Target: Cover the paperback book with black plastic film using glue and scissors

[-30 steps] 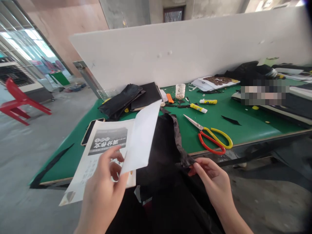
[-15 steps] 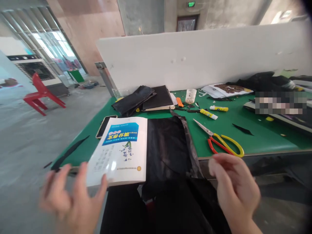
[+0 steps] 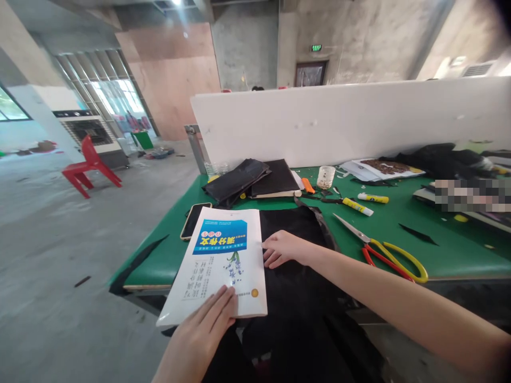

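Observation:
A white paperback book with a blue title band lies at the table's near edge, its lower end overhanging. My left hand has its fingers laid across the lower cover, with the thumb around the bottom edge. At the book's right edge, my right hand reaches in with bent, slightly spread fingers. Its fingertips touch the edge and the black sheet. This sheet spreads out to the right of the book and hangs over the table edge. Scissors with red and yellow handles lie partly open farther right.
Behind the book are a phone and black-covered books. Two glue sticks, an orange piece and a clear cup stand or lie to the right. A white partition borders the green table.
Both hands came inward from beside the book. My left hand is now on the lower cover; my right hand is at the right edge. The camera view has tilted up and shifted left.

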`<move>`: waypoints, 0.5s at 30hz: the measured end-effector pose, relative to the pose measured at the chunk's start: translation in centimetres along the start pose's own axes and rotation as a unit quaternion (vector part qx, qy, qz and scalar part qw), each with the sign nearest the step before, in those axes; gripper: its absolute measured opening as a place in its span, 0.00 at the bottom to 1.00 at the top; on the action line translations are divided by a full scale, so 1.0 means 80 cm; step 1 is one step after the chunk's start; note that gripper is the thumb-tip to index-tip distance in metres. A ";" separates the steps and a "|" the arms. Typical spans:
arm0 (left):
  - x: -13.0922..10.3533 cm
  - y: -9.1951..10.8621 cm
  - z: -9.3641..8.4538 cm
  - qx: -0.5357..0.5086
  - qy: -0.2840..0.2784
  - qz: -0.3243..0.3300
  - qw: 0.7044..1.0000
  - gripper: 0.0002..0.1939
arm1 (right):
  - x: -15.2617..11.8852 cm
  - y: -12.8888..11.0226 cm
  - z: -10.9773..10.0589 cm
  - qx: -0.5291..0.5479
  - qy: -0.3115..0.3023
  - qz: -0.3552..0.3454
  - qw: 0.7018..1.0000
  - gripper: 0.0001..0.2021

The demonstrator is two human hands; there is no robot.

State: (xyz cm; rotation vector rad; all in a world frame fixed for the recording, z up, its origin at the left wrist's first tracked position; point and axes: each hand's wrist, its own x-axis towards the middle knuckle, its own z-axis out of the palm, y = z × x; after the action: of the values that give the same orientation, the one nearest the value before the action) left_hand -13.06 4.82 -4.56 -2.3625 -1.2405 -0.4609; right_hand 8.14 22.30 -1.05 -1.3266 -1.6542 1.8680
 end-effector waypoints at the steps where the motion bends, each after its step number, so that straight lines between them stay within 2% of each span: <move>1: 0.000 -0.001 -0.001 0.003 0.016 0.009 1.000 0.17 | 0.000 -0.002 0.002 0.020 -0.005 0.008 1.000 0.13; 5: 0.000 -0.010 -0.001 0.000 0.094 0.010 0.996 0.17 | -0.002 -0.009 0.017 0.082 -0.063 0.055 0.993 0.19; 7: 0.003 -0.013 0.002 -0.012 0.121 -0.007 0.993 0.18 | -0.004 -0.014 0.034 0.108 -0.077 0.048 0.990 0.18; 10: 0.010 -0.013 0.005 -0.036 0.147 -0.034 0.988 0.19 | -0.007 -0.025 0.064 0.150 -0.024 -0.005 0.988 0.12; 13: 0.014 -0.005 -0.005 -0.070 0.164 -0.088 0.980 0.20 | -0.013 -0.038 0.084 0.172 0.029 -0.027 0.984 0.13; 15: 0.010 0.003 -0.017 -0.101 0.182 -0.144 0.968 0.21 | -0.020 -0.048 0.088 0.189 0.035 -0.043 0.980 0.14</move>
State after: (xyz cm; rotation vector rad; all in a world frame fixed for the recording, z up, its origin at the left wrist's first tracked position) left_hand -12.54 4.58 -3.04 -2.1243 -1.4113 -1.1067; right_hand 2.14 17.93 2.37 -1.1279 -1.2211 1.9373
